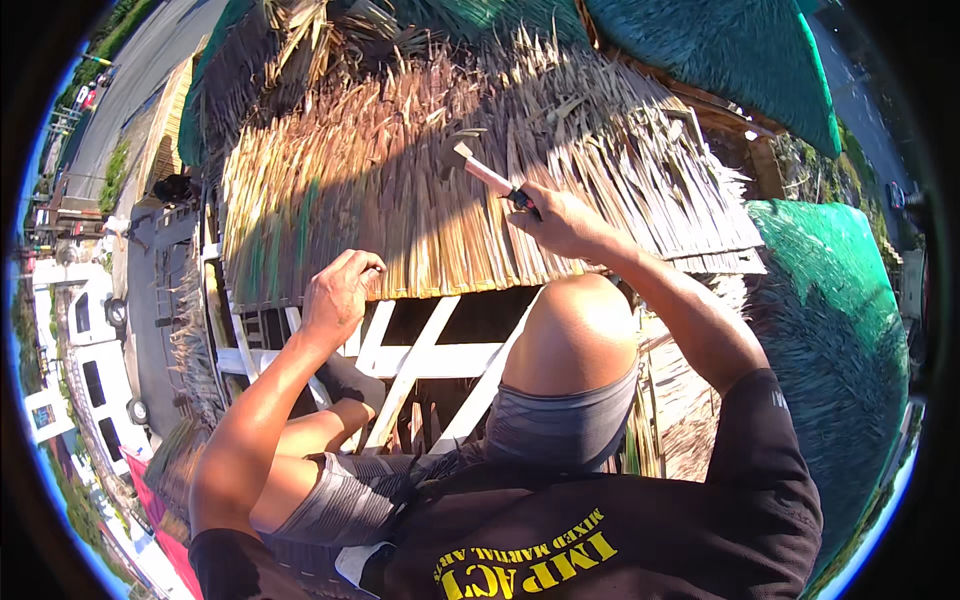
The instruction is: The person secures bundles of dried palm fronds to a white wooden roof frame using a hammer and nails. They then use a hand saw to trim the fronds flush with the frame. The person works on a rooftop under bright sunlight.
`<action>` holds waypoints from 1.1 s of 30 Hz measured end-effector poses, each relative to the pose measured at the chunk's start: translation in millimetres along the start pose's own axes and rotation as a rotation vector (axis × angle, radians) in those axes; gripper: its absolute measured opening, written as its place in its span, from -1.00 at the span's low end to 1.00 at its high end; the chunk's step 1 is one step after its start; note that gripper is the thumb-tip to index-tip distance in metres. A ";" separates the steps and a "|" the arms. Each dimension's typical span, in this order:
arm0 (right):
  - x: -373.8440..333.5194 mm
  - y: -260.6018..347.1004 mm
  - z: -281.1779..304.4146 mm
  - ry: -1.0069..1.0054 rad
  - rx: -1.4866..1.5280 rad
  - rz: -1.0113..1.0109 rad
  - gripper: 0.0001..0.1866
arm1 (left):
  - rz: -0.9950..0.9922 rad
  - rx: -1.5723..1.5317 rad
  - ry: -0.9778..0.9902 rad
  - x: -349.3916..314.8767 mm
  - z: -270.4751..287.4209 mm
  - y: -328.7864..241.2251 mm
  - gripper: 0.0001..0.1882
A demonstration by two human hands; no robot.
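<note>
Roof work seen from above, with a seated person at the lower centre of the frame. The thatch slopes across the upper middle of the frame and ends in a fairly straight lower edge. The right hand, right of centre, has its fingers wrapped around the dark grip of what appears to be a hammer, whose head points to the upper left above the thatch. The left hand, left of centre, is at the lower edge with fingers curled and bunched; whether they pinch anything small cannot be told.

Judging by the layout, the covering is in place down to that edge, while the white slats below it are bare and seem left to cover. Dark gaps open between these slats. A raised knee crowds the lower edge between the arms, and a foot rests among the slats. Shadow crosses the thatch. Green netting lies at right; a road runs at upper left.
</note>
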State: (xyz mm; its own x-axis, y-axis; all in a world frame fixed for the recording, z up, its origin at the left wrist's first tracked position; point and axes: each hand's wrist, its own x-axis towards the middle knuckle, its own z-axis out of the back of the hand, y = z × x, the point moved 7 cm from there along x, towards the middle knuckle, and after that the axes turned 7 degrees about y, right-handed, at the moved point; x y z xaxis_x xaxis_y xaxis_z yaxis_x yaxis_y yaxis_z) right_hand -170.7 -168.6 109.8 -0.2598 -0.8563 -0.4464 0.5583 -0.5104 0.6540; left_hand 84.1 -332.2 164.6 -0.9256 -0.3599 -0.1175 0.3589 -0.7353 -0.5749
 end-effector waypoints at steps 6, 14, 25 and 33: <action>-59.0 -264.0 -93.4 -0.246 0.253 -0.501 -0.60 | -0.074 -0.197 0.377 103.1 -220.9 10.0 -0.72; -7.8 -364.0 -195.3 -0.704 0.761 -0.858 -0.50 | 0.274 -0.369 0.461 101.2 -339.8 40.4 -0.78; -23.7 -346.1 -190.6 -0.632 0.675 -0.894 -0.67 | 0.245 -0.357 0.392 122.0 -375.7 38.0 -0.82; -37.2 -347.5 -208.9 -0.607 0.737 -0.857 -0.65 | 0.203 -0.397 0.334 136.4 -445.4 27.5 -0.88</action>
State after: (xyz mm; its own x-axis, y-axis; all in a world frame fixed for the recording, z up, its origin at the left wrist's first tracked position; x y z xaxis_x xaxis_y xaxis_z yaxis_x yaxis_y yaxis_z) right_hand -190.5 57.2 -228.5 -0.7424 -0.0329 -0.6692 -0.4802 -0.6704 0.5657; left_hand -85.9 -145.7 -227.9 -0.8538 -0.2229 -0.4705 0.5206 -0.3745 -0.7673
